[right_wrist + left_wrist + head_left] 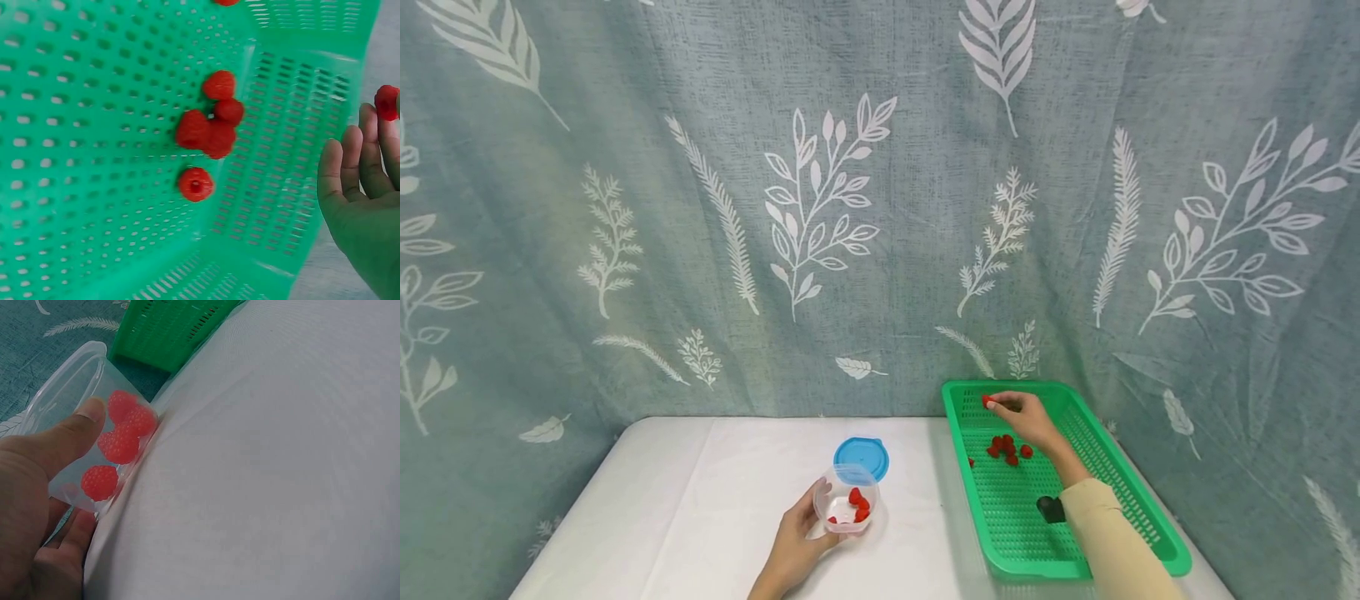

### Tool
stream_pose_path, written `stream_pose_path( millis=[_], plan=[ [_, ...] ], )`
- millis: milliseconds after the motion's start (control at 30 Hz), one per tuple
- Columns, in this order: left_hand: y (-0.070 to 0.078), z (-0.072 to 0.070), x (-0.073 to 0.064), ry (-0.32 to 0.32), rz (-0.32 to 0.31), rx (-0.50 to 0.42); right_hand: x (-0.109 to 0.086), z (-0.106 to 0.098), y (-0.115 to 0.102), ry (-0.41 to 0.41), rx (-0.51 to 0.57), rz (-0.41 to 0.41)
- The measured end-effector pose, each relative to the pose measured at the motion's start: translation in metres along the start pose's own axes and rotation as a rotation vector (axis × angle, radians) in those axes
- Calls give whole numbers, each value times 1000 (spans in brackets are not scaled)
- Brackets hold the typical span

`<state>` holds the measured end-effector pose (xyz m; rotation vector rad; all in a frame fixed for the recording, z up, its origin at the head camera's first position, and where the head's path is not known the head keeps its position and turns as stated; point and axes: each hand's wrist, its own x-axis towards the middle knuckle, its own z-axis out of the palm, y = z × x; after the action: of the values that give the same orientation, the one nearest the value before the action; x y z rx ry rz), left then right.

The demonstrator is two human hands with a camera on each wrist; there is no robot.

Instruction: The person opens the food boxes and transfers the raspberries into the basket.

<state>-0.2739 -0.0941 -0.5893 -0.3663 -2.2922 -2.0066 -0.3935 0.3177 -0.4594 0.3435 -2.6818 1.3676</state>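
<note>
The right hand [1026,419] pinched one raspberry [987,401] between thumb and fingertips at the far end of the green basket [1011,508], while the left hand [797,537] gripped the clear container [838,502], which held several raspberries [862,510].

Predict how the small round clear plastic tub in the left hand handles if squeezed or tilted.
The clear plastic tub is probably light: thin see-through walls, a few red raspberries inside. Those walls may flex if the left hand squeezes. With the round blue plastic lid off, raspberries could roll out if tipped.
</note>
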Motion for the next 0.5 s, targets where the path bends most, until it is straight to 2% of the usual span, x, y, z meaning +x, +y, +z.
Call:
stream_pose_path(
  millis=[200,400,500],
  plan=[
    [0,-1,1,-1,-4,21,5,7,12,-34,17,70],
    [0,-1,1,0,-4,13,9,11,21,-31,32,88],
    [0,-1,0,4,0,29,10,12,20,-22,0,89]
  ],
)
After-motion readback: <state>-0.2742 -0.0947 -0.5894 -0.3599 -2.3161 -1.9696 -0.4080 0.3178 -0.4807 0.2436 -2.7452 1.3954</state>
